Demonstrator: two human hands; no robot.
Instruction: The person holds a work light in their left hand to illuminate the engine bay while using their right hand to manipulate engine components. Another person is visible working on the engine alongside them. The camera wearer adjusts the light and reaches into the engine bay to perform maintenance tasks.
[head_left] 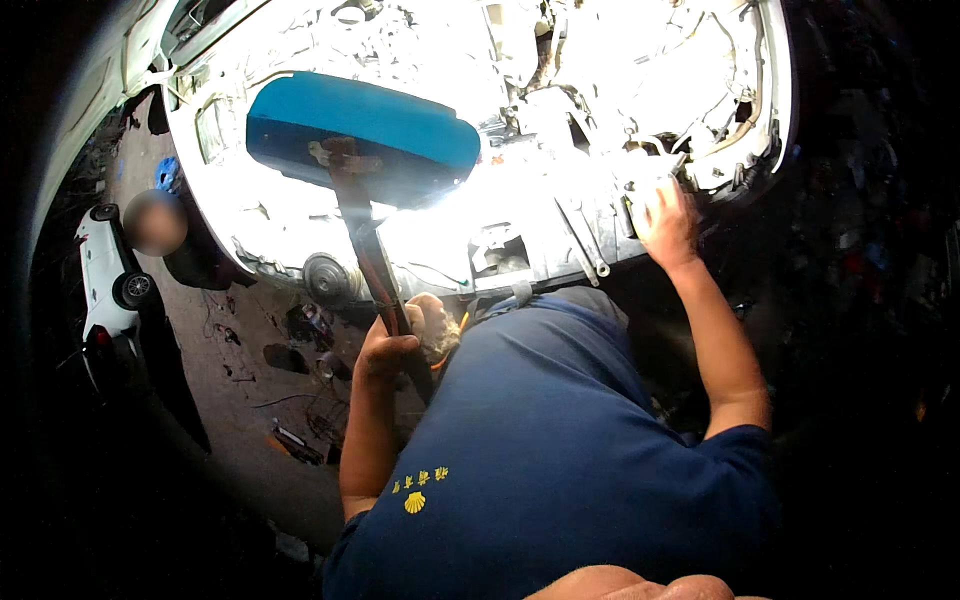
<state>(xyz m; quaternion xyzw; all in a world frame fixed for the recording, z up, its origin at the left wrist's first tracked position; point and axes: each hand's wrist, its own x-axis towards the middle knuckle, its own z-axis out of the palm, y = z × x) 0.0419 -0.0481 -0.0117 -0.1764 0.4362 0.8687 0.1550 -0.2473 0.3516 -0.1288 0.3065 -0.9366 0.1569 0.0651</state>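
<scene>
My left hand (390,345) grips the dark pole (370,250) of a work lamp (360,120) with a blue top, which glows brightly underneath over a car's engine bay (680,50). A fuzzy pale bundle (438,335) is beside that hand. My right hand (665,220) reaches onto the right front of the engine bay, fingers bent around something bleached out by glare. Long metal tools (578,240), apparently wrenches, lie on the front edge to its left.
A raised panel (105,50) borders the upper left. Another person (195,260) is beyond the car's left side, near a white car (105,300). Scattered parts (300,430) lie on the floor at lower left. The right side is dark.
</scene>
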